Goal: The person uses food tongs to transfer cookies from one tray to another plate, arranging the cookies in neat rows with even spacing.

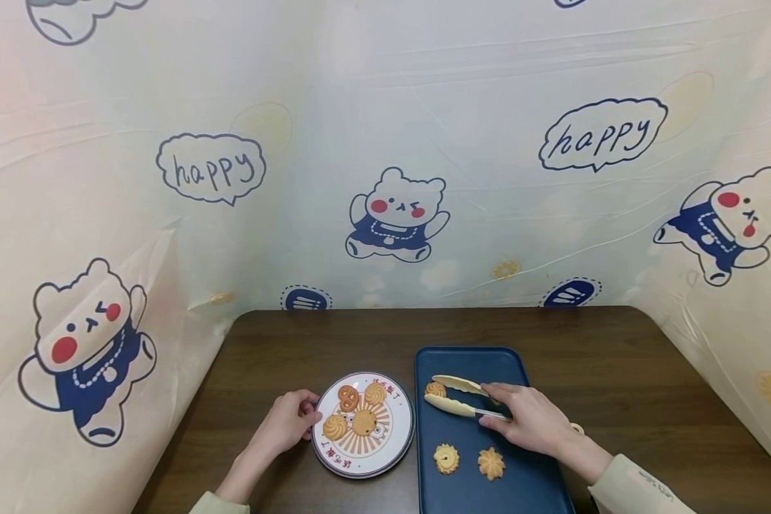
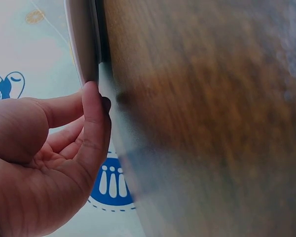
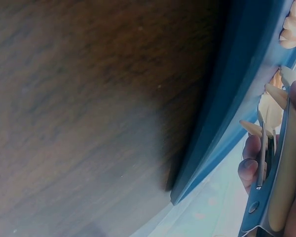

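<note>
Cookie (image 1: 435, 389) between the tongs (image 1: 450, 405), left of the right hand (image 1: 532, 421).
Head view: I see it on the tray (image 1: 459, 494), that hand gripping the tongs. Left wrist: the left hand (image 2: 64, 148) pinches the plate (image 2: 83, 39). Right wrist: fingers (image 3: 248, 169) curl round the tongs.

Tongs (image 3: 288, 168): held in the right hand (image 3: 250, 169)
Tray (image 3: 227, 94): blue, on the counter (image 3: 89, 98)
Counter: brown, wood-grained
Cookie (image 3: 293, 29): lying on the tray
</note>
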{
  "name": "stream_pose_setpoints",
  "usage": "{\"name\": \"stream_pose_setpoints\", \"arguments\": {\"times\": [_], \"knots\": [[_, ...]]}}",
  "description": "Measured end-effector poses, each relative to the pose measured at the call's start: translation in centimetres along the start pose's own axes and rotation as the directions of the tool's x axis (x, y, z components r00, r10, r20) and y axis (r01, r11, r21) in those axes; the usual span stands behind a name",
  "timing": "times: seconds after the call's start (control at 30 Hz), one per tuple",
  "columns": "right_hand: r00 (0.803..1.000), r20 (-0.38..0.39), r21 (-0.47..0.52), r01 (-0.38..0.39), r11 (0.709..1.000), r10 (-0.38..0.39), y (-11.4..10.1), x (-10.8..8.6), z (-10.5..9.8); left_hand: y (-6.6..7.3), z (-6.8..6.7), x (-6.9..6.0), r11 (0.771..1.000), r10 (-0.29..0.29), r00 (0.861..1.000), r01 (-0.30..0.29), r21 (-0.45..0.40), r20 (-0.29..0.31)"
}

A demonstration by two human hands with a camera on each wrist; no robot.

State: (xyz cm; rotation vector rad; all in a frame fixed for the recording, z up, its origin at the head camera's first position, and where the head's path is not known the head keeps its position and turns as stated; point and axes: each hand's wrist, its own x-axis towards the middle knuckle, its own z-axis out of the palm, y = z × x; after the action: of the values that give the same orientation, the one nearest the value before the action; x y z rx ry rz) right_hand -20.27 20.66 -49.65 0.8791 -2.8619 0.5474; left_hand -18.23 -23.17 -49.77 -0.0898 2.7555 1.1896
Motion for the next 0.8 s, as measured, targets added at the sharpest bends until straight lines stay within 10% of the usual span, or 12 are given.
{"name": "stream_pose_setpoints", "arguments": {"times": [0.8], "knots": [[1.0, 0.02, -0.008, -0.003, 1.0, 0.004, -0.17, 0.03, -0.78, 0.01, 0.02, -0.01, 1.0, 0.006, 1.0, -0.006, -0.008, -0.002]]}}
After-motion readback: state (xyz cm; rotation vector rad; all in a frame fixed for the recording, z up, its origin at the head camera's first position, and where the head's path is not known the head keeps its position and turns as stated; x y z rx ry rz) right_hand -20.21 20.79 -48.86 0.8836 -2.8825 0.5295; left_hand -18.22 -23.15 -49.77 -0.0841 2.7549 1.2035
